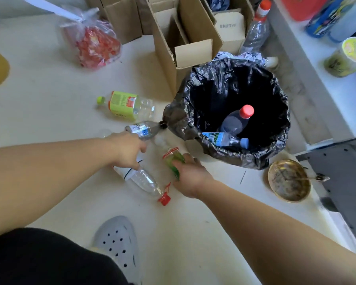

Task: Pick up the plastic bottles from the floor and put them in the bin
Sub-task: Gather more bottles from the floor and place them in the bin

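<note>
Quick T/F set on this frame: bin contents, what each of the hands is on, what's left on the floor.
1. The bin already holds two bottles. True: a red-capped one and a blue-capped one.
2. The right hand is empty. False: it is closed on a green-label bottle.
3. The left hand is on the clear bottle with the blue-and-white label. True, though how firm the grip is cannot be told.
4. The bin has a white liner. False: the liner is black.
5. A bottle with a lime-green label lies on the floor untouched. True.
6. The clear bottle with the red cap stands upright. False: it lies on its side.
</note>
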